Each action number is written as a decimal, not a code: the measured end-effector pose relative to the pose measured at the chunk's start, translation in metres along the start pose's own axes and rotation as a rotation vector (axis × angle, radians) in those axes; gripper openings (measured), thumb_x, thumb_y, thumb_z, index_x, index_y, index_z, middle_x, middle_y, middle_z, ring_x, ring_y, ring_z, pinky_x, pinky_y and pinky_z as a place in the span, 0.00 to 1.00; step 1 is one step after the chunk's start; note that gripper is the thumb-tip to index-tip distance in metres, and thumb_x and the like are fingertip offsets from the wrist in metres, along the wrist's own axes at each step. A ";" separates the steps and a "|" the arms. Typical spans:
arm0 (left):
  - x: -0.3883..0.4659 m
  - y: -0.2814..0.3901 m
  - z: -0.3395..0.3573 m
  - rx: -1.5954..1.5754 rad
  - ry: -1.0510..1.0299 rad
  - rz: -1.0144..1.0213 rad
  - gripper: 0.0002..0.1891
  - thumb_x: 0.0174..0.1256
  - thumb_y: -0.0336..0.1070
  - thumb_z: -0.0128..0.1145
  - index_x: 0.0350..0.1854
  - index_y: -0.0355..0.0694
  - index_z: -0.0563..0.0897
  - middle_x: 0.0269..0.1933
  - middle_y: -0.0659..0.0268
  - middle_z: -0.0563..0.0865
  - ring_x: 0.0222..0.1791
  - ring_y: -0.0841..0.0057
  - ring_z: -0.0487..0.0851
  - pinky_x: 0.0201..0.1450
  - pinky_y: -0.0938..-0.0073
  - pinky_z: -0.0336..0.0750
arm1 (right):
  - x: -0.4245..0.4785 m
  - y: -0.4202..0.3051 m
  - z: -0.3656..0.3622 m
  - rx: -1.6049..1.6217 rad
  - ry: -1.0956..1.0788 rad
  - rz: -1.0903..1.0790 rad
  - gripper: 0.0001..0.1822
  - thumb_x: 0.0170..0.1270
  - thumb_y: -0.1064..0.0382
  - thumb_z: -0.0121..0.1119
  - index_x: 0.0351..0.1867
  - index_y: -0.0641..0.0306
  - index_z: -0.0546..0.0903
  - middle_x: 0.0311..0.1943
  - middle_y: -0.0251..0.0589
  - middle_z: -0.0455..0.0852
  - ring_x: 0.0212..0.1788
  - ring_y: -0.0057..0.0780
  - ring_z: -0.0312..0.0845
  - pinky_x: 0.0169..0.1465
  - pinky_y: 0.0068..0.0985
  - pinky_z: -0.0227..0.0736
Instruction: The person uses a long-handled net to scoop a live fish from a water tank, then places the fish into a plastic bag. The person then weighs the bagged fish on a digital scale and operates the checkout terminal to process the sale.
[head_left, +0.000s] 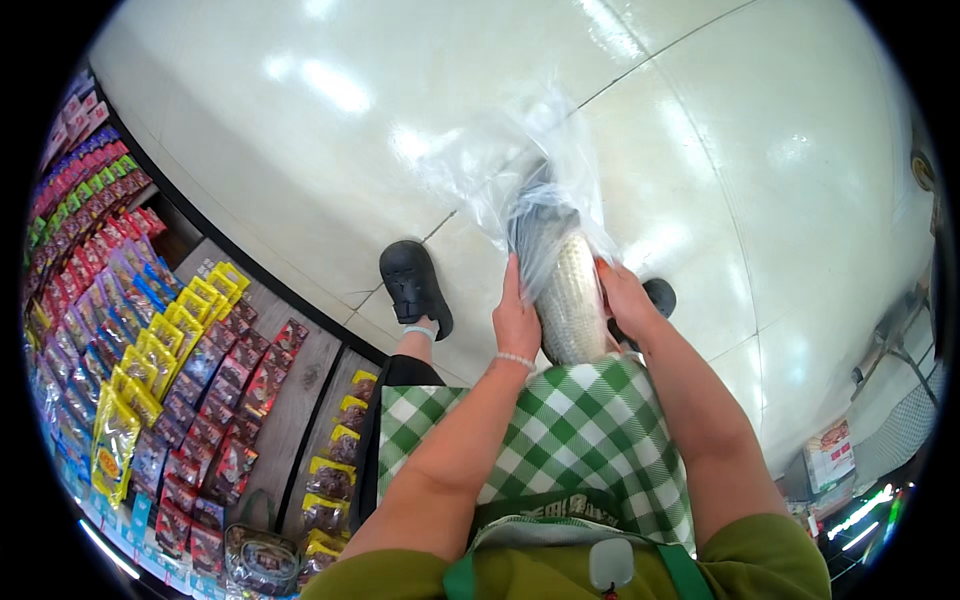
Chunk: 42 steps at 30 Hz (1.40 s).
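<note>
A large silvery, scaly fish lies between my two hands, its far part inside a clear plastic bag. The loose end of the bag spreads out beyond the fish. My left hand grips the left flank and the bag's edge, with a beaded bracelet on the wrist. Along the right flank, my right hand holds the fish and bag; its fingertips are partly hidden. The near end of the fish meets my green and white checked apron.
Shelves of packaged snacks curve along the left, edged by a black rim. A small patterned bag stands at the lower left. My black clog is on the glossy tiled floor. A metal cart frame is at the right.
</note>
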<state>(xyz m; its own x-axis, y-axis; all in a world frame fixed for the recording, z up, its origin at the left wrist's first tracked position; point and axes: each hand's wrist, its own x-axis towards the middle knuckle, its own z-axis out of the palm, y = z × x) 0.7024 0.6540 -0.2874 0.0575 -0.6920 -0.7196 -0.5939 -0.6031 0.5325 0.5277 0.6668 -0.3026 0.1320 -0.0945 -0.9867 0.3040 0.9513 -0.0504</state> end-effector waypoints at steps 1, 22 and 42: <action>-0.013 0.012 -0.013 0.009 -0.030 0.084 0.24 0.66 0.27 0.40 0.65 0.42 0.64 0.54 0.49 0.78 0.51 0.56 0.78 0.51 0.70 0.71 | -0.024 0.003 0.005 0.024 0.006 -0.056 0.22 0.71 0.50 0.41 0.56 0.65 0.70 0.36 0.35 0.79 0.35 0.21 0.74 0.37 0.20 0.70; -0.186 0.520 -0.150 0.373 -0.618 1.002 0.15 0.59 0.27 0.46 0.46 0.37 0.82 0.26 0.70 0.80 0.23 0.86 0.75 0.27 0.83 0.71 | -0.528 -0.086 -0.041 0.398 0.345 -0.988 0.12 0.68 0.59 0.47 0.36 0.67 0.76 0.22 0.35 0.78 0.18 0.16 0.71 0.23 0.17 0.68; -0.498 0.785 0.043 0.597 -1.214 1.805 0.33 0.56 0.20 0.47 0.67 0.47 0.64 0.46 0.58 0.82 0.30 0.78 0.78 0.37 0.74 0.76 | -0.851 -0.090 -0.221 0.393 0.985 -1.342 0.14 0.68 0.56 0.47 0.32 0.64 0.78 0.20 0.36 0.79 0.16 0.16 0.70 0.21 0.17 0.66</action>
<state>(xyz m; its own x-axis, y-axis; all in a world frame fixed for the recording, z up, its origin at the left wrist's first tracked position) 0.1728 0.5424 0.4691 -0.8719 0.4273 0.2392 0.4453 0.4884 0.7505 0.1793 0.7270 0.5077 -0.9326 -0.3607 -0.0102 -0.0758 0.2236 -0.9717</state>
